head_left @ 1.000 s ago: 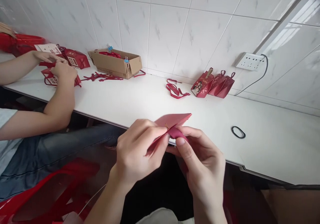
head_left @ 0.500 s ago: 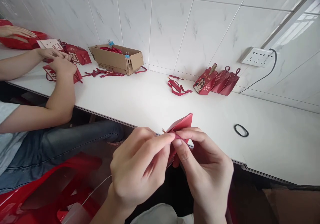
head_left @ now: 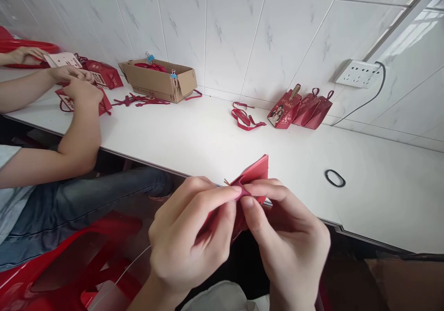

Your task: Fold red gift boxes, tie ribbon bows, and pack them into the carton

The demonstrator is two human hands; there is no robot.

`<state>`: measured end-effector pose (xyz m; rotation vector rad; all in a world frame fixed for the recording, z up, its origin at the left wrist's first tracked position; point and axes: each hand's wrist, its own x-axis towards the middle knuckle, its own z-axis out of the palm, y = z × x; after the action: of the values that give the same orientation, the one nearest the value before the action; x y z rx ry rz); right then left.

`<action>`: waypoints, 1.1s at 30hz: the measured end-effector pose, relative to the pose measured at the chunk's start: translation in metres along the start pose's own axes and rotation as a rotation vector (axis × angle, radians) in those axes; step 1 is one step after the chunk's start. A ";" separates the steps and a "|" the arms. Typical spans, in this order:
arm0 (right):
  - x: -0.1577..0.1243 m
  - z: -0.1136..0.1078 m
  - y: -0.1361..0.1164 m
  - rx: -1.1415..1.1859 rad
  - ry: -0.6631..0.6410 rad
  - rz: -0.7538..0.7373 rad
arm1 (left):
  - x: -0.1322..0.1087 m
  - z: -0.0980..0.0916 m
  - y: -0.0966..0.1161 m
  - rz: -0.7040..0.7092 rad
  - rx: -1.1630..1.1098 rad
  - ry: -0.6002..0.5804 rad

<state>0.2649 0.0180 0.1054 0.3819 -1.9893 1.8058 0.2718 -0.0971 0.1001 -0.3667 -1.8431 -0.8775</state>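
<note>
My left hand [head_left: 190, 232] and my right hand [head_left: 293, 241] meet just in front of the table edge, fingers closed in a pinch. Between their fingertips runs a short piece of dark red ribbon [head_left: 244, 191]. Behind it rises the slanted panel of a small red paper gift box [head_left: 255, 168], whose lower part is mostly covered by my fingers. Thin brownish ends [head_left: 227, 182] stick out beside my left forefinger; what they belong to is hard to see.
On the white table [head_left: 194, 139] lie loose red ribbons [head_left: 246, 119] and a black ring-shaped band [head_left: 335, 178]. Finished-looking red gift boxes [head_left: 282, 109] stand by the wall below a power strip [head_left: 359, 74]. Left are a cardboard box [head_left: 159, 82] and a co-worker's arms [head_left: 81, 130].
My fingertips have drawn slightly apart, so more ribbon shows between them. The view has shifted a little. At the far left, another hand has changed position near a pale printed piece.
</note>
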 end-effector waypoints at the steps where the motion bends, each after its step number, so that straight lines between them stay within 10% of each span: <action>1: -0.001 0.000 0.000 -0.049 0.022 -0.025 | 0.000 0.000 0.000 0.004 -0.006 -0.003; 33: 0.009 -0.010 -0.005 -0.158 -0.021 0.109 | 0.000 0.009 -0.011 0.044 -0.075 -0.082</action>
<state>0.2608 0.0278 0.1150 0.2489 -2.1881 1.6986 0.2596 -0.0980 0.0935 -0.4951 -1.8738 -0.9153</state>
